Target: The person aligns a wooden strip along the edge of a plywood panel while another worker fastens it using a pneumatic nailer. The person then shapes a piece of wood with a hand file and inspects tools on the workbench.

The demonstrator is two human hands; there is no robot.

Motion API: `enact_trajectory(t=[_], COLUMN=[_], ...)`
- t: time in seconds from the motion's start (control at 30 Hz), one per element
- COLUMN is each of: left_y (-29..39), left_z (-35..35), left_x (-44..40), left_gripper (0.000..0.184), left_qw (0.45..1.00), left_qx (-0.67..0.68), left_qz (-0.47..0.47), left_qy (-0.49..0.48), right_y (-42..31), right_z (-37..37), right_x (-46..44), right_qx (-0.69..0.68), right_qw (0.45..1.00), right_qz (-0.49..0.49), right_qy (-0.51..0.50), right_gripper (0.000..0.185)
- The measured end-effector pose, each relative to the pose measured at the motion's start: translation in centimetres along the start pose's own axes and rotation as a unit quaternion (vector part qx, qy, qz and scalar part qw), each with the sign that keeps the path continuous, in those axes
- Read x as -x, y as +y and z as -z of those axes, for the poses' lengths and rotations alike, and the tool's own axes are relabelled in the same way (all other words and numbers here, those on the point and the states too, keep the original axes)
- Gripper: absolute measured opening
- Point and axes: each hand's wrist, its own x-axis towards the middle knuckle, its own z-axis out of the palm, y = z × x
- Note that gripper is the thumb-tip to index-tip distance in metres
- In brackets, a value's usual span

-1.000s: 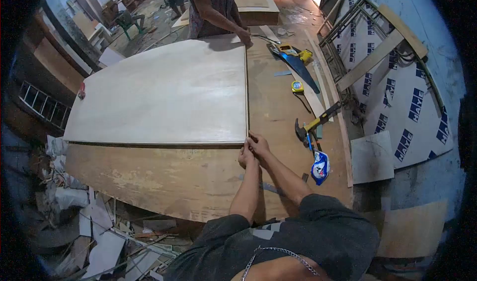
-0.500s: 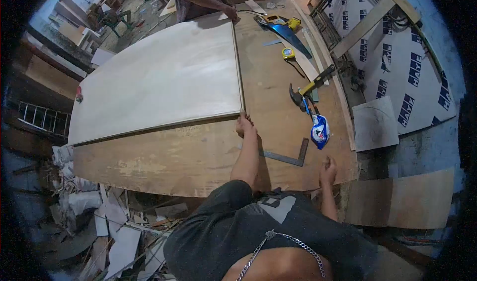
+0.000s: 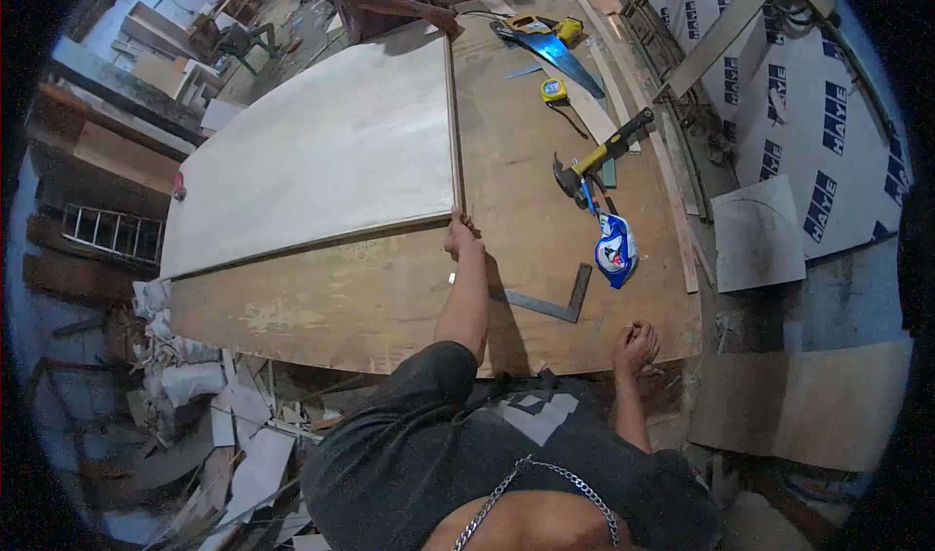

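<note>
My left hand [image 3: 462, 235] is closed on the near right corner of a large white panel [image 3: 321, 142] with a thin wooden edge. The panel lies on a plywood worktop [image 3: 282, 307]. My right hand [image 3: 635, 347] rests near the worktop's front right edge with its fingers curled in; whether anything is inside cannot be seen. Between my hands lies a metal try square [image 3: 550, 305]. Beyond my right hand are a blue and white packet [image 3: 616, 251] and a claw hammer [image 3: 602, 152] with a yellow and black handle. At the panel's far right corner is a co-worker's hand [image 3: 448, 22].
A yellow tape measure [image 3: 554, 90] and a handsaw [image 3: 555, 56] lie farther back, beside wooden strips [image 3: 584, 113]. A small red object [image 3: 179, 187] sits at the panel's left edge. Scrap pieces [image 3: 243, 454] litter the floor at left. Printed boards [image 3: 779, 113] lean at right.
The whole view has shifted slightly. My right hand has turned, so more of its curled fingers show. My left hand stays at the panel's corner, and the panel keeps its place on the worktop.
</note>
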Motion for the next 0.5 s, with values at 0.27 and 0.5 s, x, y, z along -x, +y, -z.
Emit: enact_trajectory(t=[0.27, 0.5], left_y=[-0.9, -0.3], left_z=[-0.3, -0.9], left_x=[0.2, 0.8], left_gripper=[0.028, 0.034], left_qw=[0.999, 1.0], left_qx=[0.031, 0.013], left_qz=[-0.008, 0.013], left_qy=[0.027, 0.016], right_y=[1.1, 0.5], right_z=[0.3, -0.1], right_x=[0.0, -0.5], right_qx=[0.028, 0.0], right_qw=[0.999, 0.999], right_qz=[0.046, 0.02], right_qy=[0.009, 0.026], right_gripper=[0.019, 0.019])
